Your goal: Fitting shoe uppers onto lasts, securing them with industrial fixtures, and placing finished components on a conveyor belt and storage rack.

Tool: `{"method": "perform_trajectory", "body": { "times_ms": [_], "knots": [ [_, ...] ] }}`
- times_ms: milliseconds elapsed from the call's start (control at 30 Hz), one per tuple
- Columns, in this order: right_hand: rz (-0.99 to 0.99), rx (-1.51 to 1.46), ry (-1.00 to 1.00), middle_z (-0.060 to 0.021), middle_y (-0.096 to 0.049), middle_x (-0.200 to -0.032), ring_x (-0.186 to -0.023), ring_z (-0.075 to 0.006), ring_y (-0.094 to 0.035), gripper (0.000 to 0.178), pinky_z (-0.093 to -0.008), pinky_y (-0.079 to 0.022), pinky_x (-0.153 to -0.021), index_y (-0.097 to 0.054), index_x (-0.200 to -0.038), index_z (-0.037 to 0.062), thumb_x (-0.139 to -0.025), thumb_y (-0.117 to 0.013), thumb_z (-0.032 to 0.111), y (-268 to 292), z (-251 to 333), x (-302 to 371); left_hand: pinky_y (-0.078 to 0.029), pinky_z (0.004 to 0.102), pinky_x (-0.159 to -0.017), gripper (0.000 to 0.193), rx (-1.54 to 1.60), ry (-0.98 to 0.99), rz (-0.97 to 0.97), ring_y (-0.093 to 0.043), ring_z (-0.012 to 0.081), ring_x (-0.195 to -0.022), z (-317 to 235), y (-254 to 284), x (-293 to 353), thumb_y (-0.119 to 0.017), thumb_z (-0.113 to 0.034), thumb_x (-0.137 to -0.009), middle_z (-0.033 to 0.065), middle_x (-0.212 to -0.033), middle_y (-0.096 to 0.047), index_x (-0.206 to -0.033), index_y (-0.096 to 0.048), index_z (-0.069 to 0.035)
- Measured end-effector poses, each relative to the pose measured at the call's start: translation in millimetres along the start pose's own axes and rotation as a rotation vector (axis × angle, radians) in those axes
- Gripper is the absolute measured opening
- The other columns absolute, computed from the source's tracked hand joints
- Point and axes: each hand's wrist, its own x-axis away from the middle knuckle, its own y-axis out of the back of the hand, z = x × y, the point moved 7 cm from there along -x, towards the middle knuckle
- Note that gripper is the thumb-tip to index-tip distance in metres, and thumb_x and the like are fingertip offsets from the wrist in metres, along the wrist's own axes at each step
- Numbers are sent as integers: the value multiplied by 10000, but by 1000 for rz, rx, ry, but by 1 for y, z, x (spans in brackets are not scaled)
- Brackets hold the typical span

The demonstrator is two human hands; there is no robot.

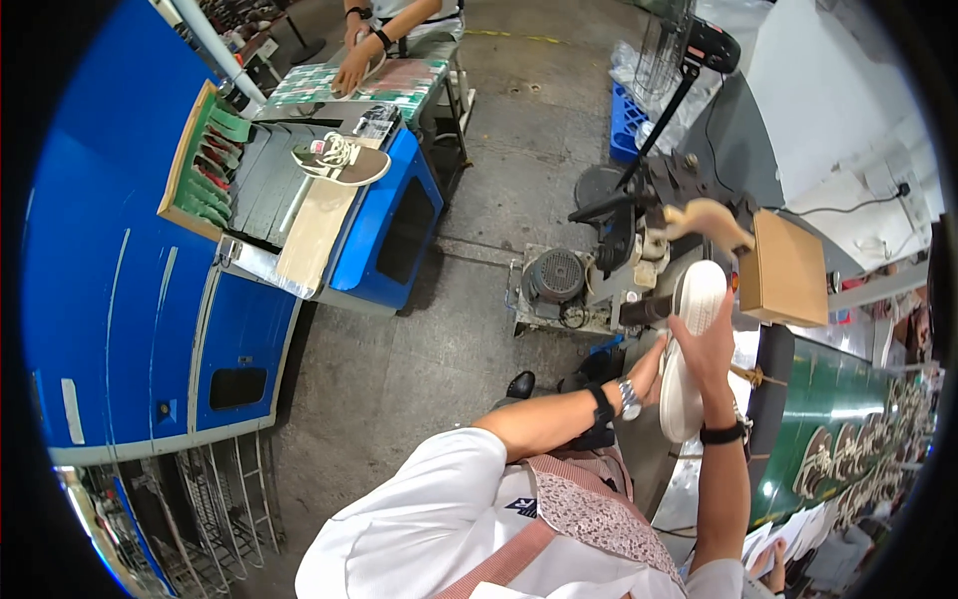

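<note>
A white shoe point(691, 319) is held sole-up against a grey machine point(639, 260) that carries a tan foot-shaped form point(707, 218). My right hand point(711, 357) grips the shoe around its middle, fingers over the sole. My left hand point(647, 371), with a wristwatch and a dark band on the wrist, supports the shoe's lower side from the left. Both forearms come up from the lower edge.
A blue conveyor machine point(140, 299) stands at left with a dark laced shoe point(341, 160) on its slatted belt. Another person's hands point(354, 65) work at a table at the top. A cardboard box point(788, 270) and a green belt with soles point(848, 439) lie to the right.
</note>
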Motion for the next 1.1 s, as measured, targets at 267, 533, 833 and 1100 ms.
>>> {"method": "perform_trajectory", "body": {
  "times_ms": [267, 533, 833, 1100],
  "knots": [
    [51, 7, -90, -306, -664, -1182, -1074, -429, -676, 980, -447, -527, -924, -319, -1489, -88, -744, -828, 294, 0, 8, 4, -487, 478, -1075, 826, 57, 81, 71, -582, 296, -1308, -17, -4, 11, -367, -741, -988, 125, -1460, -566, -1549, -391, -135],
    [-31, -85, -52, -276, -662, -1196, -1068, -408, -681, 866, -447, -533, -903, -368, -1458, -44, -772, -810, 243, 8, 16, 17, -530, 403, -994, 791, 92, -20, 27, -659, 249, -1152, -29, -24, -12, -521, -712, -951, 116, -1331, -656, -1424, -553, -79],
    [-117, -114, -61, -334, -615, -1262, -1150, -444, -643, 1015, -442, -520, -960, -303, -1480, -139, -761, -858, 312, 9, 7, 37, -520, 401, -1016, 845, 107, 4, 111, -642, 255, -1180, -19, -22, -8, -550, -739, -917, 137, -1353, -633, -1436, -536, -72],
    [-187, -68, -47, -317, -488, -1427, -1293, -435, -540, 1092, -477, -432, -1097, -268, -1521, -78, -747, -882, 388, 25, 20, 66, -543, 411, -1010, 674, -392, -229, -191, -657, 270, -1128, -36, 5, 25, -470, -570, -1034, 169, -1296, -641, -1405, -517, -10]
  ]
}}
